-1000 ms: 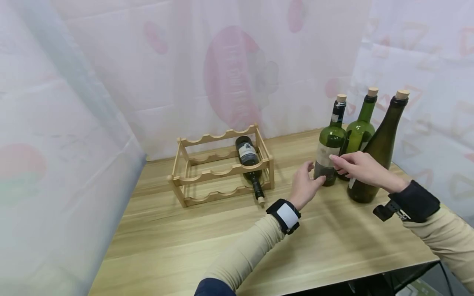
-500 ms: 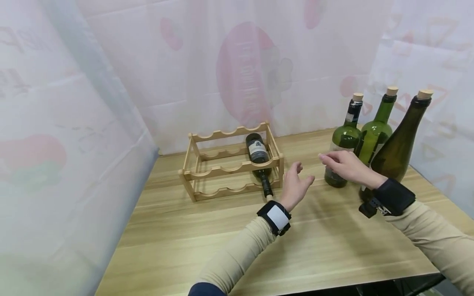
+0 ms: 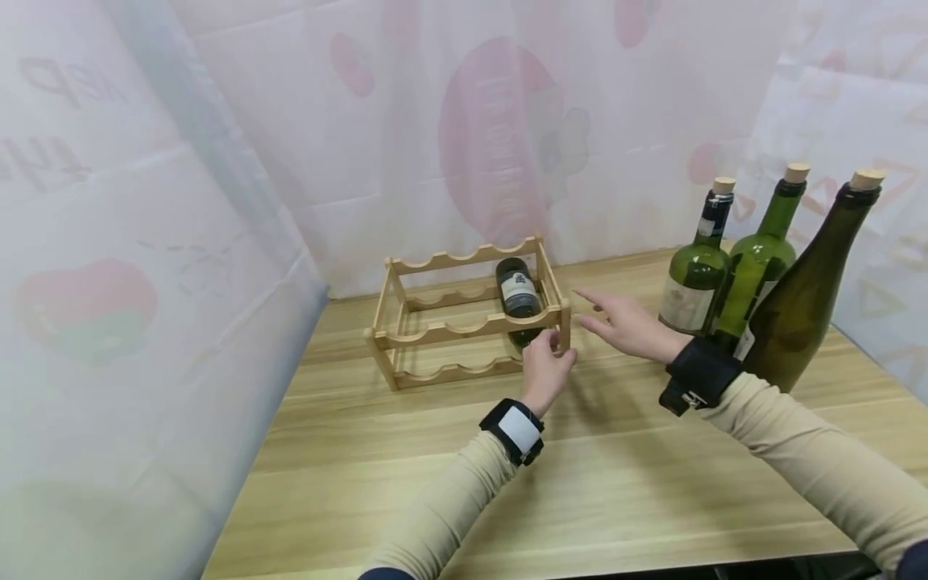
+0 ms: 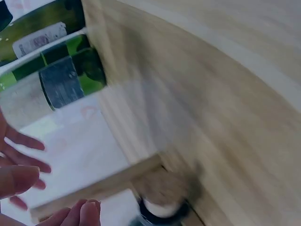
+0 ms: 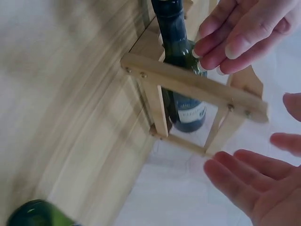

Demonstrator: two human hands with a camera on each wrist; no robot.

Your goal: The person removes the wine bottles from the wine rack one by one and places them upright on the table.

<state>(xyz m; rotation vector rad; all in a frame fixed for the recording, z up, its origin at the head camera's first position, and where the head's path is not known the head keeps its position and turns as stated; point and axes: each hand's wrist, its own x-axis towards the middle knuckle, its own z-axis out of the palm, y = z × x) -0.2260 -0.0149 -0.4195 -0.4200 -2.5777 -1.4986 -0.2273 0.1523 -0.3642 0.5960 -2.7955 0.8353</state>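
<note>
A wooden wine rack (image 3: 474, 329) stands on the table, with one dark wine bottle (image 3: 520, 300) lying in its rightmost slot, neck toward the front. My left hand (image 3: 545, 372) is at the rack's front right corner, overlapping the bottle's neck. Seen from the right wrist, its fingers (image 5: 244, 44) extend loosely beside the corner post, gripping nothing. To the right of the rack, my right hand (image 3: 634, 329) reaches leftward with fingers spread, holding nothing; the right wrist view shows its fingers (image 5: 249, 181) near the rack's end frame (image 5: 188, 84).
Three corked bottles stand upright at the right: a green labelled one (image 3: 687, 302), another green one (image 3: 754, 270) and a tall dark one (image 3: 801, 310). A printed white curtain (image 3: 406, 145) hangs behind and at both sides of the wooden table (image 3: 435, 467).
Both hands have moved left, away from the standing bottles to the rack's right end. The right fingers have spread. The head view has shifted right to left across the scene, sliding everything rightward.
</note>
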